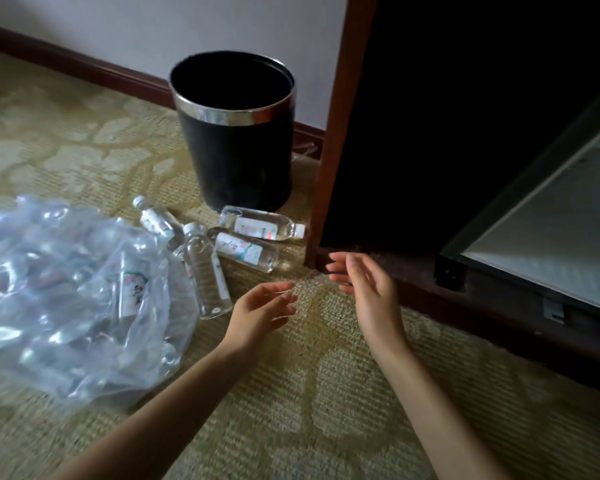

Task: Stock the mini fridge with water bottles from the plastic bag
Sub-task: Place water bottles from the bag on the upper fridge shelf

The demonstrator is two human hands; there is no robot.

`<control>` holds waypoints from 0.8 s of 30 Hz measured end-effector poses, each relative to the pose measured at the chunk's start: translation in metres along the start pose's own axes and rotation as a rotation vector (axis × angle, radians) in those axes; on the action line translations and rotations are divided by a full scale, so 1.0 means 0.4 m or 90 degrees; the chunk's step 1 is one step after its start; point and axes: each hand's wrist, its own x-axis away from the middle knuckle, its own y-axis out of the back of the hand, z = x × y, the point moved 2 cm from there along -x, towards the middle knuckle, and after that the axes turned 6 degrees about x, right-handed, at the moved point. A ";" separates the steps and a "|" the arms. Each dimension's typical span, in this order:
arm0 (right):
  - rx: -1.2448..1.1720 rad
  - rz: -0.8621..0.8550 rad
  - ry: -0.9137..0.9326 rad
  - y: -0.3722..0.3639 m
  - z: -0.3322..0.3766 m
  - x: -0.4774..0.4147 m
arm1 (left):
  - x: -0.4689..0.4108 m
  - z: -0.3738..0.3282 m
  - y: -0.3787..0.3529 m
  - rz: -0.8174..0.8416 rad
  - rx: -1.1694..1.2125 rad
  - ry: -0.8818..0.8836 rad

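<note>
A clear plastic bag [66, 292] lies on the carpet at the left with more bottles inside it. Several clear water bottles lie loose on the carpet beside it: one [207, 271] nearest my left hand, one [246, 251] with a white label, one [264, 227] by the bin, one [155, 220] half under the bag. My left hand [264, 306] hovers over the carpet right of the nearest bottle, fingers relaxed, holding nothing. My right hand [361, 278] hovers by the cabinet's base, fingers loose and empty. The mini fridge's open door [548, 237] shows at the right.
A black waste bin [236, 133] with a silver band stands behind the bottles against the wall. A dark wooden cabinet frame [340, 133] rises at the right, its inside dark. Patterned carpet [291, 410] covers the floor.
</note>
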 end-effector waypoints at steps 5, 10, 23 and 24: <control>0.025 0.065 -0.013 -0.046 -0.027 0.019 | -0.013 0.028 0.052 -0.039 0.014 0.018; 0.052 0.100 -0.061 -0.103 -0.064 0.037 | -0.018 0.055 0.088 -0.076 0.030 0.034; 0.081 0.212 -0.143 -0.265 -0.112 0.044 | -0.057 0.069 0.241 -0.340 -0.041 -0.032; 0.084 0.219 -0.146 -0.283 -0.115 0.042 | -0.058 0.069 0.245 -0.333 -0.034 -0.036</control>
